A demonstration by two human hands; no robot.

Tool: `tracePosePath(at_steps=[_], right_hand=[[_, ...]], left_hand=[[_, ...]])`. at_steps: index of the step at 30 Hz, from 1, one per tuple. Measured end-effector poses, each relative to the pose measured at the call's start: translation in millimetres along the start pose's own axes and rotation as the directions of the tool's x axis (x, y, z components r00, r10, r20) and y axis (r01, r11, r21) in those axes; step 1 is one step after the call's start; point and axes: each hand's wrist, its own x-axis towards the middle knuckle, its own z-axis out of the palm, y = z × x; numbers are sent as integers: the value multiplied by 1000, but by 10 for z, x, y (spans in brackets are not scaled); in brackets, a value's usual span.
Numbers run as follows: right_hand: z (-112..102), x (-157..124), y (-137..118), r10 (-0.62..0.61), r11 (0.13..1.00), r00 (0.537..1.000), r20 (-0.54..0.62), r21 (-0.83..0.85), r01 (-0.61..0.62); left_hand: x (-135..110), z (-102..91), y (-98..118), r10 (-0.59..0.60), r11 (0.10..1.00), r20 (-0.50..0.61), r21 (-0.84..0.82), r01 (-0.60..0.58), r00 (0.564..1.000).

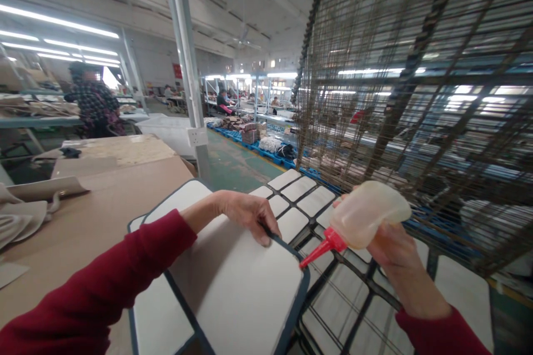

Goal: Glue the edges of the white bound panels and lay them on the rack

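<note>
We grip a translucent cream plastic squeeze bottle (370, 213) in our right hand (393, 247), fingers closed around its body, its pointed red nozzle (320, 248) tipped down and left to the corner of a white rounded panel with dark blue edging (245, 288); whether the tip touches, we cannot tell. Our left hand (250, 215) clamps that panel's far edge between thumb and fingers, holding it at a slant in front of us, over similar white dark-edged panels (160, 310). Beyond and to the right, more white rounded panels (293, 226) lie in rows on a dark wire-mesh rack, below tall, tilted brownish wire-mesh frames (333, 66). To our left stretches a brown board-topped table (125, 194) bearing curled beige sheets (25, 213). Farther off, past a pale grey metal column (181, 39), a person in a dark checked top (94, 102) stands at a workbench, and blue pallets (266, 155) line the green floor (233, 161).
</note>
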Motion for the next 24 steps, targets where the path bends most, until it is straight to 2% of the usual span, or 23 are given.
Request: tracePosePath(at_steps=[3,7,10,17,24], right_hand=[[6,-55,25,-31,1000,999,-35,-7,30],[53,-81,52,-104,994,985,-139,23,109],[66,-83,79,-111,993,978,-179,17,116],[54,-129,196,-89,995,979,-184,15,94],[52,-158,257,-73,997,985,-157,8,75]], left_hand=[[-54,-7,-38,5,1000,-37,-6,-5,999],[-121,-9,-89,14,999,-86,-40,-17,996],[-154,1,-146,14,997,-106,-70,-22,994],[-187,42,-342,29,988,-192,-142,-57,981],[-212,46,-421,0,978,-213,-204,-45,977]])
